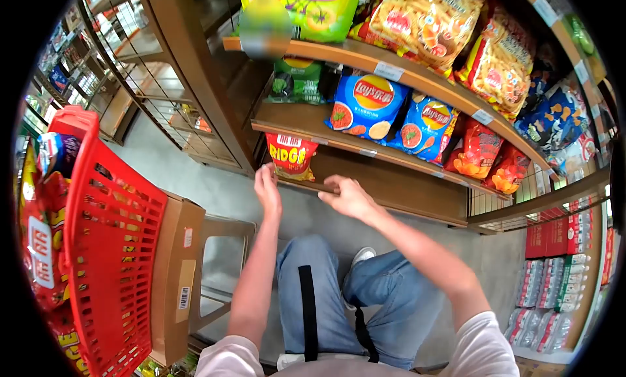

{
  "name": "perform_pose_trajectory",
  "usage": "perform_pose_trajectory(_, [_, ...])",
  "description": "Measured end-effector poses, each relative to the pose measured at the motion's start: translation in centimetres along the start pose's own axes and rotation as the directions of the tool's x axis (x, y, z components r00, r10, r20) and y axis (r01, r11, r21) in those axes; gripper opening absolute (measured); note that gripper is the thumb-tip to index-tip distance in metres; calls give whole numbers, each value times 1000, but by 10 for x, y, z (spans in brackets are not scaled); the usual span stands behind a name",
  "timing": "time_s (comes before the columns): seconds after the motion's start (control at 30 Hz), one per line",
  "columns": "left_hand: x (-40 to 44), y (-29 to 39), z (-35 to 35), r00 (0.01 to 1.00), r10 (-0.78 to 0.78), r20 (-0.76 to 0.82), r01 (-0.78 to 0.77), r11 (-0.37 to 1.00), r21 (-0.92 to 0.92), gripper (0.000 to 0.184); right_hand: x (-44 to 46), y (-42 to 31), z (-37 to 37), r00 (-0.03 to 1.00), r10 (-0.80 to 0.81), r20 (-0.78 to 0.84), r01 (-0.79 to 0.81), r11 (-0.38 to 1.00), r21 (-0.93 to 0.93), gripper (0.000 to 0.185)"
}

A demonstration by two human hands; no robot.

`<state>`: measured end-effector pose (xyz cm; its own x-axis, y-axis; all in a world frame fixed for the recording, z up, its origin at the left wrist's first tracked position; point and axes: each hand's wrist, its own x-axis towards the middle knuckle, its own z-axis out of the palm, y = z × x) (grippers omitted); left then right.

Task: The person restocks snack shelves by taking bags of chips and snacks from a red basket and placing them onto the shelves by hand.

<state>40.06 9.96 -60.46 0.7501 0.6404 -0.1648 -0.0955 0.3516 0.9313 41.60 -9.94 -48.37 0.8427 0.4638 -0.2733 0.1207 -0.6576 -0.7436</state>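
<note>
A red and yellow RIDGE chip bag (291, 156) stands upright at the left end of the lowest shelf (391, 193). My left hand (268, 190) is beside the bag's lower left side, fingers stretched upward; whether they touch it I cannot tell. To the right of the bag, my right hand (350, 197) reaches over the shelf's front edge, thumb and fingers apart with the brown edge between them. No bag shows in either hand.
At my left, a red plastic basket (117, 246) holds several chip bags, beside a cardboard box (177, 272) and a stool (225, 230). Blue Lay's bags (370, 106) line the shelf above. Larger snack bags (424, 21) sit higher. Bottled drink packs (544, 282) stand at right.
</note>
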Motion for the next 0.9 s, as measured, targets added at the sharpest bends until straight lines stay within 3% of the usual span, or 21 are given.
perform_pose_trajectory(0.07, [-12,2,7,1000,-9,3,9,983,185,34,-6,-1,1,999,43,-4,-43,997,59,45])
perform_pose_trajectory(0.1, [-8,-12,8,999,-36,-13,38,983,180,32,-8,-3,2,998,64,-8,-64,995,-81,46])
perform_pose_trajectory(0.17, [1,-41,1,998,-7,67,-19,928,371,28,-3,-19,0,995,94,41,-77,950,-303,44])
perform_pose_trajectory(0.27, [-7,-36,4,966,-259,-16,238,862,448,27,9,-20,7,993,94,71,-62,930,-362,40])
perform_pose_trajectory(0.4, [-12,-39,-9,921,-383,-72,349,729,589,30,6,-23,6,977,187,98,-129,896,-424,34])
perform_pose_trajectory(0.43, [-25,-27,-8,876,-480,-49,412,692,593,32,-3,-19,12,969,221,113,-156,897,-415,34])
perform_pose_trajectory(0.5, [-48,1,0,798,-602,31,488,675,553,36,-11,-19,19,986,78,-146,-106,976,-193,33])
perform_pose_trajectory(0.53, [-59,17,2,796,-606,11,506,674,538,36,-16,-23,17,990,72,-120,-95,974,-203,33])
perform_pose_trajectory(0.6, [-82,51,5,811,-583,-57,549,722,421,30,-27,-31,13,937,158,-312,-118,983,143,33])
perform_pose_trajectory(0.9, [-179,225,24,784,-614,-97,603,714,356,31,-100,-136,-73,911,271,-310,-177,937,300,32])
